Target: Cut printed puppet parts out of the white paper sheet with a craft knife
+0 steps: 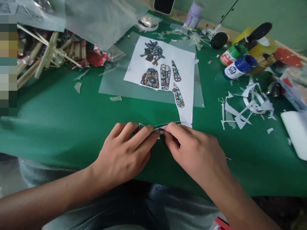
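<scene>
My left hand (126,150) and my right hand (198,148) meet fingertip to fingertip at the front of the green table. Both are closed in a pinch on a small piece of patterned paper (161,130), mostly hidden by the fingers. Thin pale slivers of it or of backing stick out above the fingers. Just beyond lies a white paper sheet (187,99) with a cut-away lower edge. On it are several colourful openwork cutouts, among them a trapezoid one (150,78), a tall one (165,76) and a narrow tapered one (178,95).
A translucent sheet (112,84) lies under the white paper. Paper scraps (254,102) are piled at the right, near a blue-capped paint jar (236,69) and a green one (230,57). Bundled sticks (48,57) fill the back left. A white block-shaped object (294,134) sits far right.
</scene>
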The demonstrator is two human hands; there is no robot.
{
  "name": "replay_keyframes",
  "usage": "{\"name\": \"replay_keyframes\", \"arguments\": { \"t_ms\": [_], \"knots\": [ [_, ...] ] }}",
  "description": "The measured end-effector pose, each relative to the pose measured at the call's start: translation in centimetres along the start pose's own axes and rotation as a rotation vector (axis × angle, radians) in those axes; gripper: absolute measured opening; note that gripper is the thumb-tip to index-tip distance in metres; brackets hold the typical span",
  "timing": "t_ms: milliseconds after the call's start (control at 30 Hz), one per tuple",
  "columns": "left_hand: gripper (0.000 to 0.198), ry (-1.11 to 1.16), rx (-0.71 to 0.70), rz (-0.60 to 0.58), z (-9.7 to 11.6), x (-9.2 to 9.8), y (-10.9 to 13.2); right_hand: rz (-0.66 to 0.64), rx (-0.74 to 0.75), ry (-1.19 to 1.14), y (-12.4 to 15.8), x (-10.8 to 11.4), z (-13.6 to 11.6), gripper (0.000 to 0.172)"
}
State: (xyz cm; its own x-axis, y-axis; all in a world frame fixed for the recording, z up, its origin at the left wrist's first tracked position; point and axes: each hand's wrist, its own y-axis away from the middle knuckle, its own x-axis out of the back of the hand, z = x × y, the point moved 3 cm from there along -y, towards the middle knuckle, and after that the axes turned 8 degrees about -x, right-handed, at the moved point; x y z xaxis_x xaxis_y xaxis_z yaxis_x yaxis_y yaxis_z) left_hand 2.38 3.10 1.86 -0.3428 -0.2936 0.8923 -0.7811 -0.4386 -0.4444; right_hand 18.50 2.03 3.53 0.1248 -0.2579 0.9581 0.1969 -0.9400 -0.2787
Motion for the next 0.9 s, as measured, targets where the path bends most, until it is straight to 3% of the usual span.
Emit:
{"name": "replay_keyframes", "arguments": {
  "t_ms": [900],
  "knots": [
    [0.031, 0.013, 0.007, -0.007, -0.02, -0.11, 0.13, -0.046, 0.077, 0.004, -0.33, 0.16, 0.33, 0.013]
  ]
}}
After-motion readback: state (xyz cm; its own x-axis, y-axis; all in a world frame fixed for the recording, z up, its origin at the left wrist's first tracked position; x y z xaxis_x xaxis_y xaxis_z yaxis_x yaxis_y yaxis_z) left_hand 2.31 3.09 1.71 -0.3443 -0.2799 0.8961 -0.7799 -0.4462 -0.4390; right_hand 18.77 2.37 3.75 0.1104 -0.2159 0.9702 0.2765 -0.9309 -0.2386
